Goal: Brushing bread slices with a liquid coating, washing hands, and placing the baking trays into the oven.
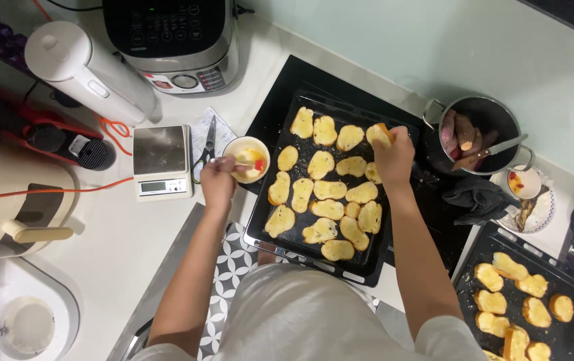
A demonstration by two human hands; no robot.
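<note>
Your worktop [133,227] is white and crowded, backed by a pale green wall [394,40]. A black baking tray [367,264] of glazed bread slices sits on the dark hob [280,93]. Your right hand [393,157] has its fingers closed on one bread slice [378,134], held over the tray's far edge. Your left hand [217,182] grips a brush handle, its tip in the small bowl [247,159] just left of the tray (contents yellow). A kitchen scale [160,160] stands near that bowl. A pot of sweet potatoes [477,134] and a second tray [534,261] lie to your right.
</note>
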